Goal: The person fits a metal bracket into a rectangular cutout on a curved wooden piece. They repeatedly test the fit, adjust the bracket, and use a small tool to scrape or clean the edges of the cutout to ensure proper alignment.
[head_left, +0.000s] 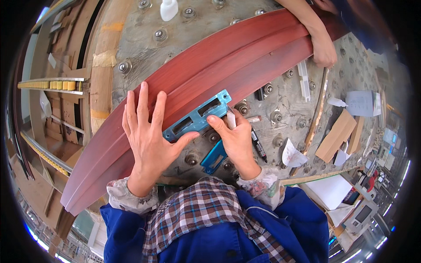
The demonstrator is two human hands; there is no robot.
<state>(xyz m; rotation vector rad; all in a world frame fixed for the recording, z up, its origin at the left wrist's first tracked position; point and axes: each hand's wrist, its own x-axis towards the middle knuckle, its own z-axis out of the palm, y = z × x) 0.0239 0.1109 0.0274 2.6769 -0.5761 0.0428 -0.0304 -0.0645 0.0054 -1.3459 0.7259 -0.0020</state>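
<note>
A long reddish-brown wood-grain profile (197,74) lies diagonally in front of me. A blue template plate (193,118) with two rectangular openings rests along its near edge. My left hand (149,127) is spread over the profile, its thumb at the plate's lower edge. My right hand (234,136) grips the plate's right part, thumb on its face; a small pale piece (231,118) shows beside the fingers, its kind unclear. Below the plate lies a second blue template (215,157), partly hidden by my right hand. A black marker (258,145) lies beside that hand.
Another person's hand (324,49) rests at the profile's far right part. Ball rollers (160,35) stud the grey tabletop. A white bottle (169,9) stands at the back. Cardboard pieces (335,136), a long thin strip (318,103) and papers (362,103) lie to the right.
</note>
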